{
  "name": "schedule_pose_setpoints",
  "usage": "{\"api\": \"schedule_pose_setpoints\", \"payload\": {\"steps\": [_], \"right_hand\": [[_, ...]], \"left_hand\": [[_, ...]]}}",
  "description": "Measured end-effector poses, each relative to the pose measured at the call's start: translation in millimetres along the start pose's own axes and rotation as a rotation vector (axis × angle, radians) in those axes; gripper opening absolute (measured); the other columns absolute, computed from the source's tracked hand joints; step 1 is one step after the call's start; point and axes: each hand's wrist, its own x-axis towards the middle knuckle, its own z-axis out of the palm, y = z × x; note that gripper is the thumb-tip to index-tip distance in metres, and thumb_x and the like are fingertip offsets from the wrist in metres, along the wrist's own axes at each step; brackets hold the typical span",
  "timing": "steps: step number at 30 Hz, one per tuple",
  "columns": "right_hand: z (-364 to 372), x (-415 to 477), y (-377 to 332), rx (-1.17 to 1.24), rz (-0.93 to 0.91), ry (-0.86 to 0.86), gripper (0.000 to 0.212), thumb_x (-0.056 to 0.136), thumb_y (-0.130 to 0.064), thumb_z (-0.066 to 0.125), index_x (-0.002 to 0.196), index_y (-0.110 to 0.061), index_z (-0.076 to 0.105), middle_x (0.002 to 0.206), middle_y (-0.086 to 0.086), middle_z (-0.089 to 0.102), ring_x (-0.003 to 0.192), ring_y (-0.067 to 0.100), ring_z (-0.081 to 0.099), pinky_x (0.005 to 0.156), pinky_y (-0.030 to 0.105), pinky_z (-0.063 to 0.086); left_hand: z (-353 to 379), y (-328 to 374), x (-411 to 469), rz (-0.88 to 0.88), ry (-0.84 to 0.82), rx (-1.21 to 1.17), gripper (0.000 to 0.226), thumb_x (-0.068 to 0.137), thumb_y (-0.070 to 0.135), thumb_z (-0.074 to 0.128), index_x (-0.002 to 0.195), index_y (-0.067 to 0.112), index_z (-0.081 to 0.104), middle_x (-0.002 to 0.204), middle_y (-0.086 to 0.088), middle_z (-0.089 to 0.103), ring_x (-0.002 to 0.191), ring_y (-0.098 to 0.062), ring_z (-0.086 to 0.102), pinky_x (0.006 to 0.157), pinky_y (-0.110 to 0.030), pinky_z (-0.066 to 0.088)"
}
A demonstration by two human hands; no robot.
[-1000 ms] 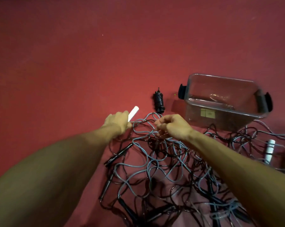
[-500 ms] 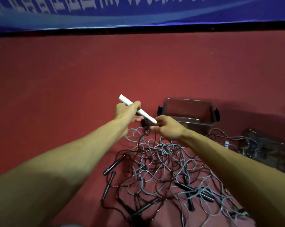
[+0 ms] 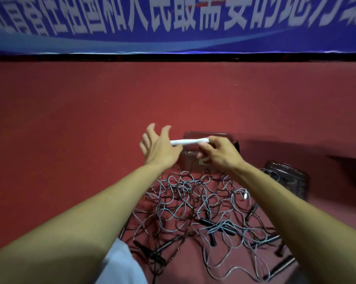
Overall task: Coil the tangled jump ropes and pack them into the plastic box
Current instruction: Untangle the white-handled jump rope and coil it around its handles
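A tangle of grey and black jump ropes [image 3: 203,210] with several black handles lies on the red floor below my arms. My right hand [image 3: 218,152] pinches the right end of a white handle [image 3: 186,141], held level in the air. My left hand [image 3: 159,147] is raised beside the handle's left end with fingers spread and straight; whether its palm touches the handle I cannot tell. A thin dark rope hangs from under my right hand down to the pile. The clear plastic box [image 3: 205,134] sits on the floor behind my hands, mostly hidden by them.
A second clear container [image 3: 287,179] with rope inside lies at the right of the pile. A blue banner [image 3: 173,23] with white characters runs along the far wall. Bare red floor [image 3: 70,130] spreads left and beyond. White cloth [image 3: 119,263] shows at the bottom.
The view tilted up, and both hands rose from the pile with the white handle. My left hand let go of it and opened; my right hand now holds its end.
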Motion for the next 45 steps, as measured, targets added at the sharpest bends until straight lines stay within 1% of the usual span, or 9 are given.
{"api": "schedule_pose_setpoints", "payload": {"steps": [2,6,13,20,26,30,33,39,45], "right_hand": [[-9.3,-4.9,-6.0,0.007,-0.043,0.030,0.027,0.099,-0.021,0.053,0.074,-0.020,0.060,0.061,-0.006,0.063,0.053,0.009,0.052,0.057,0.030,0.045],[-29.5,-9.4,-6.4,-0.065,-0.110,0.004,0.022,0.098,-0.024,0.055,0.079,-0.015,0.064,0.054,-0.010,0.055,0.042,-0.002,0.044,0.049,0.014,0.033],[-40.9,4.4,16.9,0.130,0.019,0.111,0.010,0.084,-0.016,0.073,0.079,-0.017,0.065,0.062,-0.009,0.058,0.056,0.004,0.050,0.064,0.024,0.042],[-18.8,2.3,22.7,-0.018,-0.007,-0.133,0.021,0.086,-0.011,0.071,0.070,-0.023,0.066,0.061,-0.014,0.062,0.059,-0.003,0.052,0.065,0.017,0.044],[-14.3,-6.4,19.3,-0.145,0.061,-0.258,0.025,0.096,-0.015,0.059,0.072,-0.019,0.061,0.068,-0.005,0.066,0.060,0.006,0.062,0.061,0.018,0.051],[-34.5,-7.6,18.9,-0.071,0.111,0.041,0.016,0.096,-0.018,0.059,0.080,-0.019,0.060,0.080,0.013,0.073,0.072,0.029,0.073,0.074,0.047,0.060],[-48.4,-7.4,16.5,0.021,0.115,0.301,0.013,0.093,-0.023,0.060,0.082,-0.028,0.057,0.085,0.012,0.070,0.077,0.033,0.071,0.074,0.052,0.058],[-80.6,-11.9,-15.4,0.645,0.153,0.483,0.017,0.100,-0.001,0.041,0.094,-0.002,0.057,0.062,0.023,0.055,0.051,0.031,0.068,0.048,0.031,0.057],[-90.5,-20.7,-41.9,0.920,0.011,0.473,0.026,0.102,-0.003,0.037,0.088,-0.002,0.060,0.041,0.003,0.052,0.039,0.017,0.061,0.041,0.022,0.051]], "left_hand": [[7.2,1.6,-5.4,0.223,-0.067,0.117,0.052,0.089,0.029,0.061,0.139,0.027,0.046,0.147,-0.003,0.035,0.140,-0.023,0.023,0.119,-0.040,0.004],[10.7,8.5,-10.9,0.284,-0.195,0.010,0.020,0.097,0.035,0.053,0.106,0.018,0.056,0.102,-0.003,0.058,0.103,-0.030,0.054,0.089,-0.043,0.043],[6.9,28.4,-8.6,0.244,-0.092,-0.030,0.018,0.090,0.035,0.053,0.081,0.020,0.052,0.070,0.001,0.055,0.078,-0.034,0.052,0.062,-0.035,0.036],[-2.3,36.5,-10.1,0.118,-0.051,-0.183,0.040,0.084,0.033,0.062,0.053,0.013,0.046,0.055,-0.010,0.044,0.063,-0.035,0.046,0.052,-0.032,0.031],[-7.3,45.2,-13.9,0.083,-0.076,-0.378,0.046,0.085,0.037,0.062,0.053,0.010,0.044,0.051,-0.005,0.037,0.053,-0.025,0.036,0.049,-0.035,0.037],[-1.5,32.8,-8.4,0.000,-0.126,-0.455,0.035,0.088,0.030,0.055,0.059,0.013,0.058,0.053,-0.006,0.057,0.050,-0.027,0.055,0.065,-0.045,0.054],[9.1,29.8,-10.9,0.086,-0.239,-0.252,0.021,0.091,0.022,0.047,0.091,0.013,0.066,0.087,-0.008,0.067,0.082,-0.031,0.065,0.079,-0.040,0.053],[24.4,30.9,-16.6,0.199,-0.337,-0.128,0.027,0.089,0.005,0.047,0.067,0.022,0.041,0.082,0.001,0.045,0.077,-0.024,0.046,0.064,-0.033,0.033],[34.9,36.1,-17.0,0.221,-0.309,-0.211,0.017,0.098,0.014,0.050,0.096,0.023,0.065,0.085,0.003,0.060,0.076,-0.019,0.054,0.062,-0.027,0.038]]}}
